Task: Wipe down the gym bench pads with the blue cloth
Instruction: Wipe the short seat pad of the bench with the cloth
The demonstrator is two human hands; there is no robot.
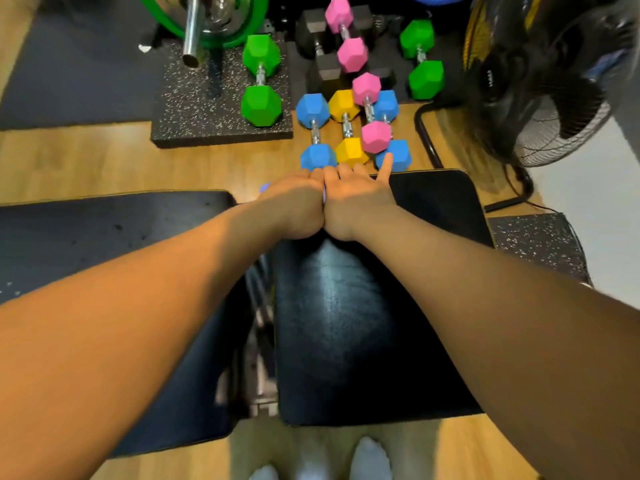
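— Where's the blue cloth (265, 187) on your screen?

— I only get slivers of it. A pale blue bit pokes out beside the left hand (294, 207), and another shows in the seam where the two hands meet. The rest is hidden under that hand. It's at the far end of the bench, about where the gap between the left pad (104, 244) and the right pad (346, 323) runs out.

— And the fingers?

— On my head view the left hand is balled, knuckles up, fingers curled down over the cloth. The right hand (358, 202) sits flush against it on the far edge of the right pad. Its fingers are loose and uncurled, with one sticking straight out toward a blue dumbbell (394, 154).

— Any writing I should log?

— Only a few small white marks on the hub of the black fan (540, 81) at upper right, too small for me to read. Past the bench I see green dumbbells (261, 81), pink dumbbells (346, 36) and a yellow dumbbell (348, 133). Some lie on the wooden floor (69, 161) and some on dark mats.
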